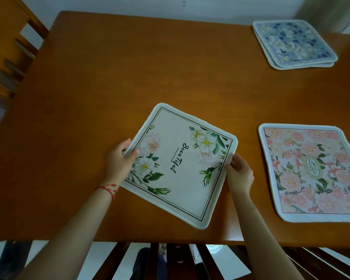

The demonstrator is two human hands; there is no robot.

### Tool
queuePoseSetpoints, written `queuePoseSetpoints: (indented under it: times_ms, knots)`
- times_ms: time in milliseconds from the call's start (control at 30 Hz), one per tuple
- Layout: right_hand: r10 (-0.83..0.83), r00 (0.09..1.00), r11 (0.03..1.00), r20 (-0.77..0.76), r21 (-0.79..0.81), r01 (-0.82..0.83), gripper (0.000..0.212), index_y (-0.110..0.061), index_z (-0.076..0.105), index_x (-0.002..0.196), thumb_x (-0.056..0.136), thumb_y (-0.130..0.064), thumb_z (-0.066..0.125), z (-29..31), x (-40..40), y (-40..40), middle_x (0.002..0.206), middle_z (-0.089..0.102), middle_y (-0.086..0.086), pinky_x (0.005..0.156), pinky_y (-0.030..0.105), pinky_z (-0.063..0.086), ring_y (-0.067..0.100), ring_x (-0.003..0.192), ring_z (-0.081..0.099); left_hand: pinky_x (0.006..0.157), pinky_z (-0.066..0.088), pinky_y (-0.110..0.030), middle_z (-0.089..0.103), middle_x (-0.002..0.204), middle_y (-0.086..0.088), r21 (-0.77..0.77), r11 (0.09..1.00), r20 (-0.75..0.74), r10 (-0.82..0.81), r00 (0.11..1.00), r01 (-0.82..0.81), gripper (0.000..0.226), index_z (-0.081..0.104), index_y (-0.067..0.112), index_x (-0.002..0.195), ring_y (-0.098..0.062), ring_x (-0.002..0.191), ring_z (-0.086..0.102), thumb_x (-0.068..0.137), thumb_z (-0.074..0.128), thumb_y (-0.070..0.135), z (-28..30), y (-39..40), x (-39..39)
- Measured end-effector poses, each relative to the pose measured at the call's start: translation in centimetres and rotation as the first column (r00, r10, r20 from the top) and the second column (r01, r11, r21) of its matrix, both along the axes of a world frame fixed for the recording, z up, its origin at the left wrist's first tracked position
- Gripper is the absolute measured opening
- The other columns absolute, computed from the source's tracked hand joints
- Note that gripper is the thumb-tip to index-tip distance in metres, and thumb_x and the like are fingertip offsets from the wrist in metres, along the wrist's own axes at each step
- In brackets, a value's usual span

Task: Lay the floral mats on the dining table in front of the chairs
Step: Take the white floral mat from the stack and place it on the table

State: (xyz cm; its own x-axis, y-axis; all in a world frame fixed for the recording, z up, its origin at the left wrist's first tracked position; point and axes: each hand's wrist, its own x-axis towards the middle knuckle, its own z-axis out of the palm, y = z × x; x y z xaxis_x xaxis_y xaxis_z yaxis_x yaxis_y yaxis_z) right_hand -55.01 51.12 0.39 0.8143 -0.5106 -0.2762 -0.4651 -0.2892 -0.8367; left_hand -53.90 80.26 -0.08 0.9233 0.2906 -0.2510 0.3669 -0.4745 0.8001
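Note:
A cream mat with white flowers and dark script [180,166] sits turned at an angle near the front of the wooden dining table [129,77]. My left hand [119,158] grips its left edge, thumb on top. Its right edge is pinched by my right hand [239,172]. A pink floral mat [315,172] lies flat to the right, near the front edge. At the far right, a stack of blue floral mats [294,44] rests on the table.
A dark slatted chair back [170,261] stands just below the table's front edge. Another wooden chair [10,57] stands at the left side. A white wall runs behind the table.

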Motion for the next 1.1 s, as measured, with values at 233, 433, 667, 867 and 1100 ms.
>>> queuePoseSetpoints:
  times_ms: [233, 433, 667, 867, 1100]
  knots:
    - [0.160, 0.987, 0.986, 0.011, -0.051, -0.160, 0.032, -0.014, 0.060, 0.119, 0.088, -0.014, 0.059, 0.6, 2.8, -0.2, 0.101, 0.060, -0.008, 0.067, 0.009, 0.043, 0.007, 0.089, 0.057, 0.100, 0.039, -0.038, 0.049, 0.136, -0.008, -0.061, 0.989, -0.008, 0.135, 0.991, -0.136, 0.050, 0.044, 0.009, 0.134, -0.024, 0.124, 0.046, 0.087, 0.060, 0.019, 0.1, -1.2, -3.2]
    - [0.217, 0.976, 0.976, 0.000, -0.021, -0.216, 0.028, -0.008, 0.062, 0.114, 0.086, -0.011, 0.062, 1.1, 3.9, -1.1, 0.098, 0.063, -0.004, 0.084, 0.030, 0.050, 0.010, 0.089, 0.058, 0.093, 0.043, -0.033, 0.057, 0.126, -0.007, -0.134, 0.963, -0.038, 0.230, 0.973, -0.233, 0.049, 0.047, 0.009, 0.131, -0.017, 0.110, 0.052, 0.085, 0.063, 0.013, -0.3, -1.3, -4.7]
    - [0.169, 0.985, 0.986, -0.031, -0.003, -0.169, 0.040, -0.007, 0.057, 0.123, 0.084, -0.014, 0.064, -0.2, 1.3, -1.8, 0.116, 0.064, 0.004, 0.091, 0.031, 0.048, 0.016, 0.105, 0.059, 0.094, 0.040, -0.029, 0.053, 0.131, -0.010, -0.136, 0.977, -0.003, 0.164, 0.986, -0.163, 0.051, 0.043, 0.006, 0.133, -0.016, 0.112, 0.051, 0.086, 0.060, 0.011, 0.2, -0.6, -2.3]
    - [0.136, 0.990, 0.991, -0.025, 0.001, -0.136, 0.040, -0.010, 0.058, 0.123, 0.084, -0.013, 0.064, -0.6, -0.6, -1.4, 0.108, 0.064, -0.003, 0.091, 0.033, 0.049, 0.012, 0.099, 0.060, 0.097, 0.039, -0.028, 0.051, 0.134, -0.010, -0.147, 0.982, -0.029, 0.117, 0.993, -0.120, 0.051, 0.042, 0.007, 0.134, -0.020, 0.120, 0.049, 0.086, 0.060, 0.012, 0.6, -0.7, -0.5]
    - [0.202, 0.979, 0.979, -0.001, -0.031, -0.202, 0.036, -0.009, 0.058, 0.121, 0.085, -0.012, 0.063, -0.1, 1.3, -0.9, 0.101, 0.060, -0.006, 0.078, 0.017, 0.046, 0.006, 0.090, 0.056, 0.082, 0.043, -0.020, 0.051, 0.132, -0.007, -0.174, 0.970, -0.031, 0.166, 0.986, -0.168, 0.048, 0.044, 0.007, 0.133, -0.016, 0.113, 0.049, 0.087, 0.059, 0.010, 0.7, -1.9, -2.8]
